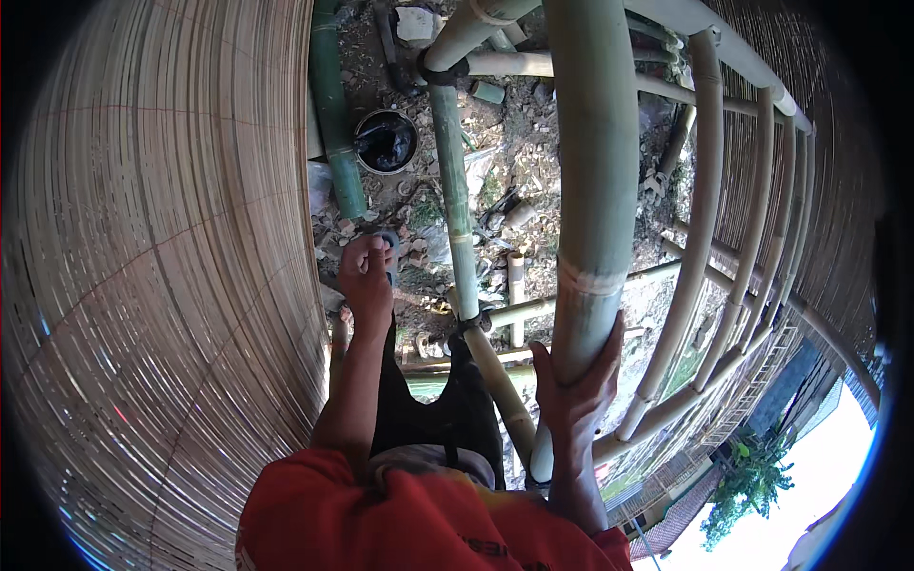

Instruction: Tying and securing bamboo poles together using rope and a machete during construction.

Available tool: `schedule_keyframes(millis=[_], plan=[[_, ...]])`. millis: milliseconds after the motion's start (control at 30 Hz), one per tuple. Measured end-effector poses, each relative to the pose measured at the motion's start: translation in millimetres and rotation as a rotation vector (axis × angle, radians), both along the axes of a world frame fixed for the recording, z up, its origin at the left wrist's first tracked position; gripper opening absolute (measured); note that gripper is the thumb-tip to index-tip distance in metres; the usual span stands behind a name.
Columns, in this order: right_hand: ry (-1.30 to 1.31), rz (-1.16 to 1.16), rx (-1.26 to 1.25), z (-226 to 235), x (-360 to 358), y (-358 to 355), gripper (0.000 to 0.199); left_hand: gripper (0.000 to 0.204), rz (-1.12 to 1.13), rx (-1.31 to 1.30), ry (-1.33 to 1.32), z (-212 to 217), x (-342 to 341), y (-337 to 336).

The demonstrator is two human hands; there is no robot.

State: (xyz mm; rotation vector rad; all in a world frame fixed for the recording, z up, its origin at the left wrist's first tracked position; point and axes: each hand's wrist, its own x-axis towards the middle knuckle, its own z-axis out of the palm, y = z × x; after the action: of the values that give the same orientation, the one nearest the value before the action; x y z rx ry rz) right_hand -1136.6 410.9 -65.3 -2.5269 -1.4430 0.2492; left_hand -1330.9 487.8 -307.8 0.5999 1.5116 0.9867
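My right hand (579,388) is wrapped around the lower part of a thick pale-green bamboo pole (598,181), thumb on one side and fingers on the other. My left hand (366,268) is raised beside a slatted bamboo blind (190,209), its fingers curled together. Whatever those fingers may hold is hidden. A dark grey-blue thing (391,255) shows just behind the left fingers; whether it touches them I cannot tell. Between my hands stands a thinner green bamboo post (451,181), bound to crosspieces with a black lashing (444,68).
A bamboo railing (706,190) of several uprights runs along the right. On the littered ground below are a round bucket (386,141) with dark contents, a dark-green bamboo length (333,114), a pale block (415,27) and scattered offcuts. A bamboo ladder (752,376) lies beyond the railing.
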Motion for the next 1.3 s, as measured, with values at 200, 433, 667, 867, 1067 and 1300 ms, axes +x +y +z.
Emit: schedule_keyframes(millis=[200, 433, 667, 867, 1067, 1300], plan=[[0.082, 0.039, 0.185, 15.6, 8.6, -19.2, 0.1, 0.018, -0.052, 0.265, -0.034, 131.6, 28.5, -13.2], [0.56, 0.057, 0.438, 72.5, 39.9, -124.6, 0.057, 0.012, -0.535, 0.619, -0.082, 236.7, 91.6, -147.8], [0.649, 0.215, 0.624, 109.3, 102.2, -296.5, 0.028, 0.016, -0.74, 0.455, -0.232, 287.0, 148.6, -309.2], [0.757, 0.163, 0.567, 88.3, 157.1, -417.6, 0.027, 0.025, -1.019, 0.385, -0.234, 273.0, 187.4, -395.3], [0.606, 0.016, 0.444, 41.3, 142.6, -479.9, 0.017, 0.017, -1.323, 0.253, -0.165, 234.0, 195.4, -418.3], [0.673, -0.06, 0.635, 35.8, 135.1, -492.5, 0.017, 0.011, -1.283, 0.119, -0.284, 238.4, 198.9, -420.4]])
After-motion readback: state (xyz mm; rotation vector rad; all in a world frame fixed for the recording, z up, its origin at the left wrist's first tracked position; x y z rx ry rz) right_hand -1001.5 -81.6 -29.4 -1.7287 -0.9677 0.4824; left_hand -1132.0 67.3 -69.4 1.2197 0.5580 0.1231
